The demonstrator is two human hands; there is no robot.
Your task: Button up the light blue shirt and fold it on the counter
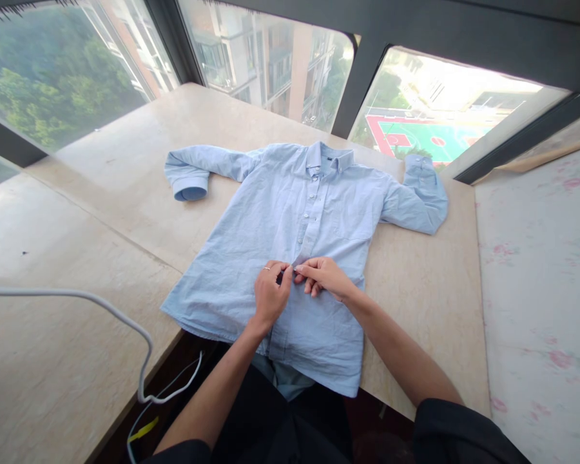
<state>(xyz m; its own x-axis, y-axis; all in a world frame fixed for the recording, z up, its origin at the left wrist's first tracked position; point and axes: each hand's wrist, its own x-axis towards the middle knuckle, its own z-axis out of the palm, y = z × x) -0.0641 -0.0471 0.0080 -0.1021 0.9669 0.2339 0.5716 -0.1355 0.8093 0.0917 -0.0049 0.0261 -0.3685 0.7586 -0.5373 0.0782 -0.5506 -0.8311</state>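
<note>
Black cloth is covering the person's body at the near edge, with dark sleeves wrapping both arms. Over on the left, a white cable is curving above the counter and looping down past its front edge, and a yellow tag is showing beneath. Light-blue and creased, a long-sleeved shirt is lying front up on the pale, stone-look countertop, its hem reaching over the front edge toward the lap. Midway down its front, the left hand, wearing a thin ring, is pinching the button placket between thumb and forefinger. Just beside it, the right hand is pinching the same strip, thumb and forefinger together, the other fingers curling loosely underneath; I cannot tell whether a button is sitting between the fingertips. Farther up, small buttons are running toward the collar. One sleeve is bending back on the left, the other sleeve folding toward the glass on the right, near floral wallpaper. Beyond the dark window frames, trees, buildings and a green-and-red sports court are showing.
</note>
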